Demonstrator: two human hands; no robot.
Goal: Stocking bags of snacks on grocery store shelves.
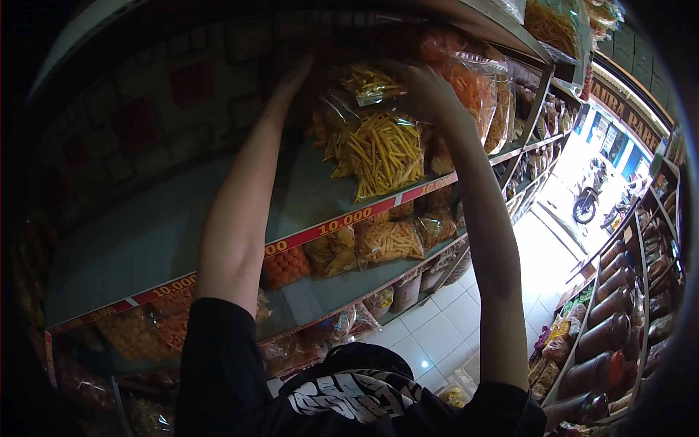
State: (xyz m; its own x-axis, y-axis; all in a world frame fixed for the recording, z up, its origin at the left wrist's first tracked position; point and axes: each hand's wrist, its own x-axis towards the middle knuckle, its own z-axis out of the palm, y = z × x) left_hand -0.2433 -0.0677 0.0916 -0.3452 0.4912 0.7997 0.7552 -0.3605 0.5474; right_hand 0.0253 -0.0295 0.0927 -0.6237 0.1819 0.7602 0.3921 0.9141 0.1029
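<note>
We judge a fall possible: the snack bag sits near the front edge of the shelf, where a nudge could tip it. It looks clear, filled with thin yellow sticks. Beyond, left hand and right hand reach into shadow — we cannot tell the fingers' opening or hold.

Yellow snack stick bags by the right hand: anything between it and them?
Nothing visible. The right hand is right at the upper bag; the lower bag shows just below it, uncovered. The red shelf strip runs below both. Fingertip contact is too dark to tell.
</note>
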